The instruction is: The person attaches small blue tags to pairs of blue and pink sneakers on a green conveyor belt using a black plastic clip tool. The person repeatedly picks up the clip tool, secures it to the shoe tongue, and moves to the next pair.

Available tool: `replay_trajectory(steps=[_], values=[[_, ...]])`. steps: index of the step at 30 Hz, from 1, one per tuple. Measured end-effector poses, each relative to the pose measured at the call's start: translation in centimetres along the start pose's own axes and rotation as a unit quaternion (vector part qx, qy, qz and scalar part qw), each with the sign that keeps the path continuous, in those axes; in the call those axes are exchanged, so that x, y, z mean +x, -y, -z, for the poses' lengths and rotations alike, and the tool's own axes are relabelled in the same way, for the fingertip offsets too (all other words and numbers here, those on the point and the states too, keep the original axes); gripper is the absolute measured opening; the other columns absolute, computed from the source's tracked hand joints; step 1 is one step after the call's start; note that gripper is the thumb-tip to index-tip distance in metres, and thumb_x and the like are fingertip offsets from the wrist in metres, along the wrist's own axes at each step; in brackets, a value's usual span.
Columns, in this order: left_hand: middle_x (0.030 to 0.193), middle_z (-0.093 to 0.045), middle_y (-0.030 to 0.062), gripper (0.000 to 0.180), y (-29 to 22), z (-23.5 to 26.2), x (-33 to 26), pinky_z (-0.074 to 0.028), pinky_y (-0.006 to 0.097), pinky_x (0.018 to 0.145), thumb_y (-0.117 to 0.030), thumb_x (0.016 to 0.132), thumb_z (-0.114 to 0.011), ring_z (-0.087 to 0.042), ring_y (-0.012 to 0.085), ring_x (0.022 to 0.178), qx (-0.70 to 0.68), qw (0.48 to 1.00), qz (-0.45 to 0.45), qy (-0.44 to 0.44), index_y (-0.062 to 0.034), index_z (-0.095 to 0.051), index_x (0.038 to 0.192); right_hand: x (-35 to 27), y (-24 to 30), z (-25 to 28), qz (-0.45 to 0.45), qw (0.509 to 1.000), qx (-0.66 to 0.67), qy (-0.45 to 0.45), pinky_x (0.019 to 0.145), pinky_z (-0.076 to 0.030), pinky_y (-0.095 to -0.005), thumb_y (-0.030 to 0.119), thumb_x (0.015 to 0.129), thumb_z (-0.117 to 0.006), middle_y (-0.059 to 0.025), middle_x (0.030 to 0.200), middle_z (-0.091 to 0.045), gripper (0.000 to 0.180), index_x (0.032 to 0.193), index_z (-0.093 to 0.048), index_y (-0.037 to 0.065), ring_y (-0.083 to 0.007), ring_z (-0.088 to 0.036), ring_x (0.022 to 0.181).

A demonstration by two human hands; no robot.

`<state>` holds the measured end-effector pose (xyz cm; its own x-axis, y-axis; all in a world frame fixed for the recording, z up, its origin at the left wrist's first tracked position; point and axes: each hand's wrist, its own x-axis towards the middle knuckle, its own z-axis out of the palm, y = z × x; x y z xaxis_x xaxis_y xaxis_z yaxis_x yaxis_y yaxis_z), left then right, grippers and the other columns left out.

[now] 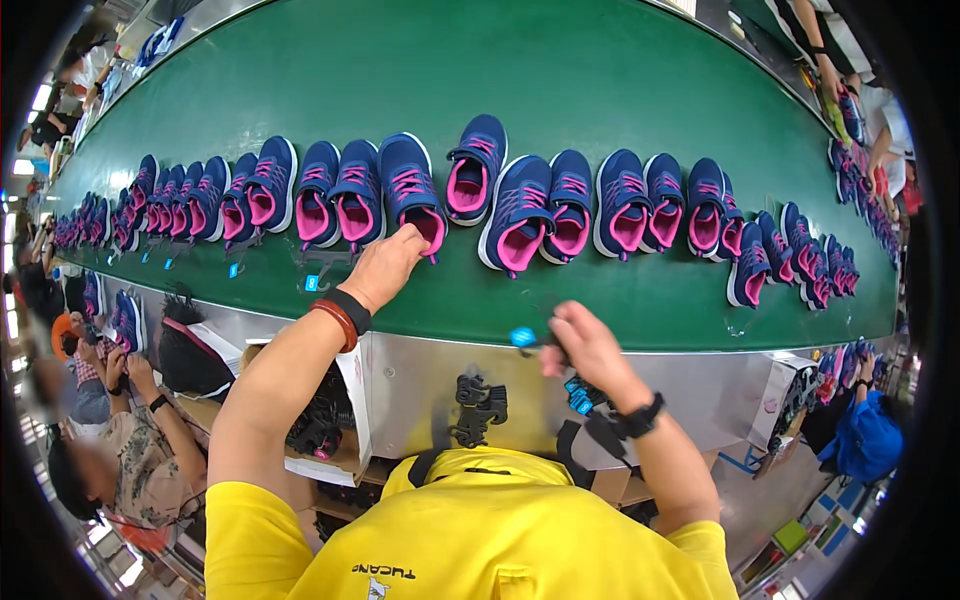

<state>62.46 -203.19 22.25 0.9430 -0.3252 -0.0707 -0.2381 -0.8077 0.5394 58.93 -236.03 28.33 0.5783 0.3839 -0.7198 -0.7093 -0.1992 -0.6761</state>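
Observation:
My left hand [390, 265] is closed on the heel of a navy sneaker [407, 180] with pink laces and pink lining, which stands on the green conveyor belt [480, 60]. Beside it, one more sneaker [475, 170] sits slightly farther back, and a pair [520, 205] stands to its right. Over the belt's near edge, my right hand [590, 350] pinches a small black plastic hanger with a blue tag [522, 337]. The hanger is blurred and partly hidden by the fingers.
Rows of matching sneakers [625, 200] stretch both ways along the belt, some with blue-tagged hangers [312, 283]. Black hangers [478, 410] lie on the metal ledge [420, 360] before me. Open boxes [345, 410] stand below. A co-worker [135, 450] is at left; others work across and at right.

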Motion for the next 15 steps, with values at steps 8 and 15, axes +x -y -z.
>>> replay_trajectory(steps=[8,15], values=[[0.098,-0.056,0.0110,0.014,0.5,0.2,0.5,-0.051,0.045,0.068,-0.006,0.085,-0.059,-0.062,0.0361,0.081,-0.036,0.999,0.012,-0.021,-0.0050,-0.059,0.099,8.5,2.2,-11.0,0.063,0.996,-0.053,-0.040,0.051,-0.047,-0.0260,0.012,0.098,-0.046,-0.0066,0.077,-0.062,0.019,0.113,-0.041,0.003,-0.0113,-0.059,0.059],[0.096,-0.056,0.0134,0.014,1.7,0.3,0.0,-0.051,0.046,0.066,-0.008,0.084,-0.058,-0.063,0.0357,0.079,-0.020,0.999,0.013,-0.028,-0.0072,-0.058,0.098,10.4,1.7,-12.8,0.086,0.995,-0.045,-0.025,0.050,-0.048,-0.0272,0.012,0.098,-0.046,-0.0075,0.076,-0.063,0.021,0.115,-0.042,0.001,-0.0120,-0.059,0.057]])
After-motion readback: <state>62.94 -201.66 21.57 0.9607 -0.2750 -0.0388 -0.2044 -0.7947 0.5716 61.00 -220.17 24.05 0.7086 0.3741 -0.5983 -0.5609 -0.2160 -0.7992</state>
